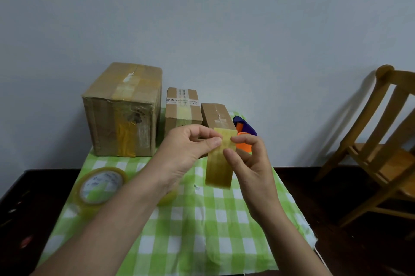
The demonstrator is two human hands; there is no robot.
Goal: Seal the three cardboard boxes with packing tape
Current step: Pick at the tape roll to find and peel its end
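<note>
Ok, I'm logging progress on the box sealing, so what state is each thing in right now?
Large box: closed, taped over top and front.
Middle box: closed, tape strip over top.
Small box: closed, some tape on top.
Tape strip: cut loose, hanging, pinched at its upper end by both hands.
Tape roll: lying on the checked cloth.
Left hand: fingers shut on strip.
Right hand: fingers shut on strip.

Two bare forearms enter from the lower edge of the view, with no sleeve showing on either one. The left hand (186, 147) wears no glove, ring, watch or strap, and its thumbnail is short and unpainted. The right hand (251, 163) is equally unadorned: bare fingers (244, 140), short plain nails, a bare wrist. No bracelet, bandage or marking shows on either arm.
</note>
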